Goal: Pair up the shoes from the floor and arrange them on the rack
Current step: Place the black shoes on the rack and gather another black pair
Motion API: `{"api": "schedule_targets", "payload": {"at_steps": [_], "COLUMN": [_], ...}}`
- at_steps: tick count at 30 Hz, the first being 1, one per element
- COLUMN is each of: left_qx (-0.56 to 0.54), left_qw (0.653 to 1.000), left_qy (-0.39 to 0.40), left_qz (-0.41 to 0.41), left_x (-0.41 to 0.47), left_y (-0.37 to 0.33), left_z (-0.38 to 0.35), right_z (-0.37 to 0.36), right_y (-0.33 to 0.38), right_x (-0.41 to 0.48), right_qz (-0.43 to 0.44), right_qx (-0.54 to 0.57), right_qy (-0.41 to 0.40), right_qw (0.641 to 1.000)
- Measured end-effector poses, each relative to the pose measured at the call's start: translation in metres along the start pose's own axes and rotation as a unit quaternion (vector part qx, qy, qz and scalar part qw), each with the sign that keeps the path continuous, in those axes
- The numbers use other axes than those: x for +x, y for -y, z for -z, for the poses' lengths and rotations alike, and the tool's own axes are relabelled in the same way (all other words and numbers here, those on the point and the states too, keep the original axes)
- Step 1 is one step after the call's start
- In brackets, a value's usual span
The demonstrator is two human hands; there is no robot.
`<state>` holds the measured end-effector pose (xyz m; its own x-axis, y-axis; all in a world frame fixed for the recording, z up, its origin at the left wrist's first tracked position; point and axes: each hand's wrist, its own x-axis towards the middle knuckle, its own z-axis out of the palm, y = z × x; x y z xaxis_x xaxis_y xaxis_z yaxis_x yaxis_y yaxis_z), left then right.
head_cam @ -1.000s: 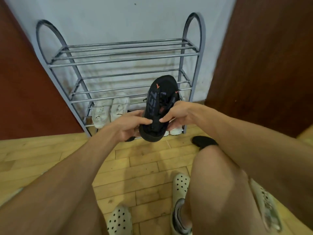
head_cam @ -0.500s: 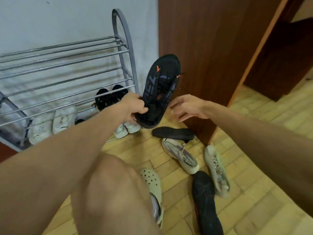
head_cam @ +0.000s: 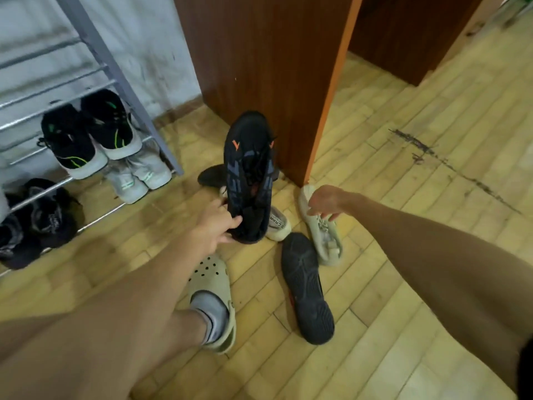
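Black sneaker (head_cam: 248, 180) with orange chevrons, its grey lettering too blurred to read, is held toe-up above the wooden floor (head_cam: 403, 197), heel pinched by the left hand (head_cam: 216, 226). Right hand (head_cam: 326, 202), fingers loosely spread, hovers above a beige sneaker (head_cam: 324, 241); the second sneaker (head_cam: 278, 226) shows "CARA" on its heel

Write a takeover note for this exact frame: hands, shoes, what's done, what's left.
Left hand grips the black knit sneaker with orange marks by its heel, toe up.
Right hand open, above a beige lace-up sneaker.
On the floor too: a second beige sneaker, a black shoe lying sole-up.
Done: black-and-green sneaker pair and pale grey sneaker pair on the grey metal rack.
Left: match and shelve the floor shoes.
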<state>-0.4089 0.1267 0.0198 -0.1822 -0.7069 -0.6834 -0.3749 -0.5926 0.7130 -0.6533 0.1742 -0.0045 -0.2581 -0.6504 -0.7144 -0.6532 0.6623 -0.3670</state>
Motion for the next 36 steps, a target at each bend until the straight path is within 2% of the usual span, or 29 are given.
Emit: {"api": "schedule_targets", "payload": {"at_steps": [2, 4, 6, 10, 14, 19, 23, 26, 28, 36], "left_qx": [0.009, 0.021, 0.024, -0.004, -0.027, -0.003, 0.025, 0.007, -0.018, -0.027], "left_qw": [1.000, 0.999, 0.998, 0.996, 0.992, 0.994, 0.992, 0.993, 0.993, 0.989], "left_qy": [0.003, -0.011, -0.026, -0.068, -0.106, -0.101, -0.113, -0.104, -0.095, -0.140], "left_qz": [0.025, 0.042, 0.046, 0.050, 0.058, 0.033, 0.042, 0.060, 0.060, 0.042], "left_x": [0.003, 0.003, 0.005, 0.017, 0.044, 0.087, 0.120, 0.137, 0.147, 0.159], "left_y": [0.028, 0.048, 0.059, 0.062, 0.042, 0.024, 0.034, 0.032, 0.022, 0.010], "left_z": [0.006, 0.012, 0.017, 0.025, 0.033, 0.043, 0.058, 0.068, 0.074, 0.086], "right_z": [-0.024, -0.050, -0.070, -0.084, -0.075, -0.069, -0.062, -0.059, -0.060, -0.047], "right_y": [-0.021, -0.037, -0.045, -0.030, 0.009, 0.055, 0.083, 0.093, 0.097, 0.115], "right_x": [0.009, 0.011, 0.013, 0.035, 0.068, 0.126, 0.174, 0.204, 0.220, 0.224], "right_qz": [-0.044, -0.076, -0.076, -0.014, 0.024, 0.062, 0.102, 0.108, 0.112, 0.122], "right_qx": [0.008, -0.029, -0.077, -0.127, -0.119, -0.142, -0.179, -0.251, -0.302, -0.332], "right_qy": [0.010, 0.026, 0.006, -0.080, -0.104, -0.125, -0.176, -0.228, -0.232, -0.212], "right_qw": [0.999, 0.996, 0.994, 0.989, 0.987, 0.980, 0.963, 0.934, 0.918, 0.911]}}
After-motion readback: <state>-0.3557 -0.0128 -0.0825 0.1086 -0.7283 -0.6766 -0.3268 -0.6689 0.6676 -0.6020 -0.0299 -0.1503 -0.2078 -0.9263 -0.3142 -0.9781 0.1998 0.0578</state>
